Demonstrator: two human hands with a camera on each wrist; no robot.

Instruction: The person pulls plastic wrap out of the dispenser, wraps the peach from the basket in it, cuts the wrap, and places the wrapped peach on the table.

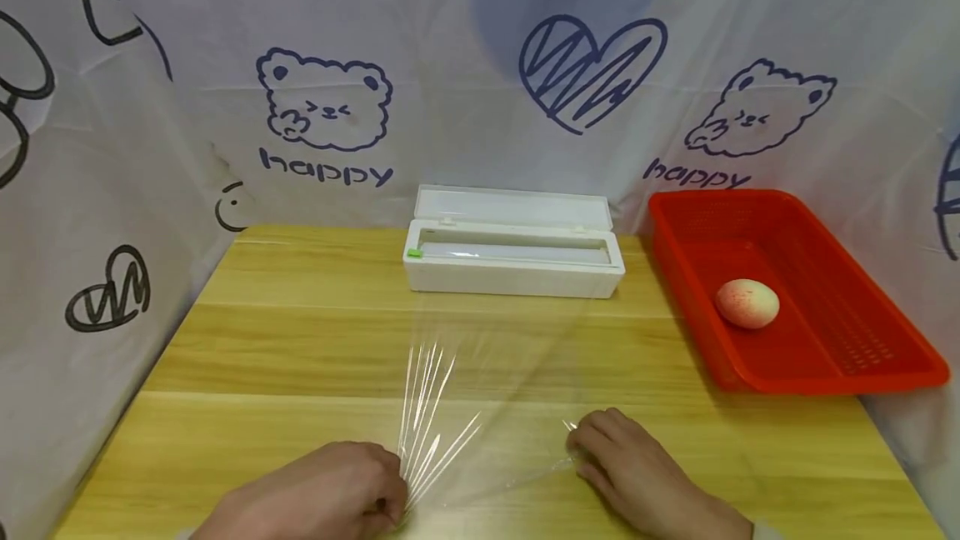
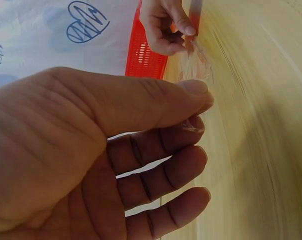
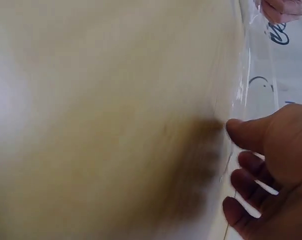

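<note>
Clear cling film (image 1: 431,407) stretches from a white dispenser box (image 1: 513,280) toward me, low over the wooden table. Bright creases fan out from its near left corner, which my left hand (image 1: 322,490) pinches between thumb and index finger. In the left wrist view, a crumpled bit of film (image 2: 193,126) shows by those fingertips, with the other fingers loosely bent. My right hand (image 1: 637,465) pinches the film's near right edge. The right wrist view shows its thumb (image 3: 243,131) against the film (image 3: 245,75). The box lid (image 1: 513,207) stands raised, with a white roll (image 1: 517,253) inside.
A red plastic basket (image 1: 832,377) stands at the right, overlapping the table's edge. Inside it lies a pale, pink-flushed round fruit (image 1: 747,303), like a peach. Behind the wooden table (image 1: 285,340) hangs a white cloth (image 1: 465,123) printed with bears and hearts; it also covers the left side.
</note>
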